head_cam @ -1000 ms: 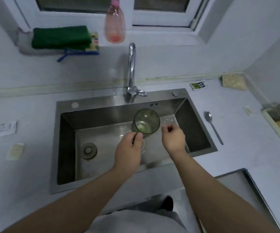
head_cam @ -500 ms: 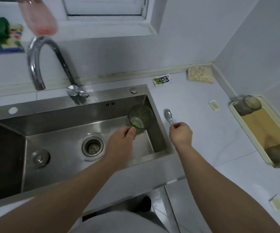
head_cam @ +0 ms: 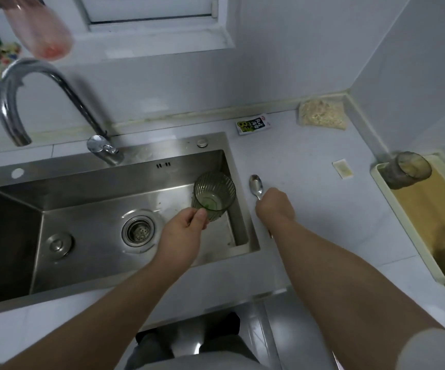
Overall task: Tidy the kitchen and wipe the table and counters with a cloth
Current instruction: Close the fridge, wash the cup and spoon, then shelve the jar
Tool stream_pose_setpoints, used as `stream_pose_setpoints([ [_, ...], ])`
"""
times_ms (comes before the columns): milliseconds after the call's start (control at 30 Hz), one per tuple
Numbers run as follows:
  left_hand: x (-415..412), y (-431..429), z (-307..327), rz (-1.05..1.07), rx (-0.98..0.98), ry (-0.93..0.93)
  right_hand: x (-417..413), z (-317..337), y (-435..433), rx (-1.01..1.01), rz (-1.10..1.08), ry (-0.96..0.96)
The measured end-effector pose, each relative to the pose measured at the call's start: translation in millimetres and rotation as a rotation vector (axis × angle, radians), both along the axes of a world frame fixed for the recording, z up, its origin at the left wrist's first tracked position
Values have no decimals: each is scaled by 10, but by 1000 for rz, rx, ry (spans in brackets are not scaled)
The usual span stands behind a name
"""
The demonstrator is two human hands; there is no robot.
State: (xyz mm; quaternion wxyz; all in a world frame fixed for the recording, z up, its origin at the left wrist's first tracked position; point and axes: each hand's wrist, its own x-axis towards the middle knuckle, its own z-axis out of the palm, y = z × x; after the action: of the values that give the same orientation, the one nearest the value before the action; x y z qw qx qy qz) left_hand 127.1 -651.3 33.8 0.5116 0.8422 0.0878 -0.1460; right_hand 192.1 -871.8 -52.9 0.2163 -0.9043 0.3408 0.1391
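White desk (head_cam: 309, 182) rings a steel sink (head_cam: 55, 198); over its right end the left hand (head_cam: 181, 236) pinches a ribbed green glass (head_cam: 214, 194) near the base, mouth tilted up toward the person. Just right of the sink a spoon (head_cam: 256, 186) lies on the desk, bowl pointing at the wall (head_cam: 242, 76), handle running back under the right hand (head_cam: 274, 206), whose fingers curl around it.
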Motion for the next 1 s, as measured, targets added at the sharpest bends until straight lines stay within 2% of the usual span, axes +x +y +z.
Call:
stream_pose_setpoints([
  [133,-37,-61,-34,70,-17,16,36,-66,-2,36,3,12],
  [233,-23,-75,-62,79,-27,21,50,-84,8,149,-7,-22],
  [367,94,-147,-56,64,-67,17,51,49,-62,281,-73,-204],
  [567,300,-521,-87,-39,-223,69,-332,524,-428,317,-266,-501],
  [700,312,-925,-102,-141,-297,121,-792,788,-832,252,-405,-618],
  [867,211,-1383,-30,-259,-280,110,-1193,941,-1468,146,-590,-681],
  [1000,214,-1762,-21,-316,-265,74,-1139,1117,-2228,113,-645,-611],
])
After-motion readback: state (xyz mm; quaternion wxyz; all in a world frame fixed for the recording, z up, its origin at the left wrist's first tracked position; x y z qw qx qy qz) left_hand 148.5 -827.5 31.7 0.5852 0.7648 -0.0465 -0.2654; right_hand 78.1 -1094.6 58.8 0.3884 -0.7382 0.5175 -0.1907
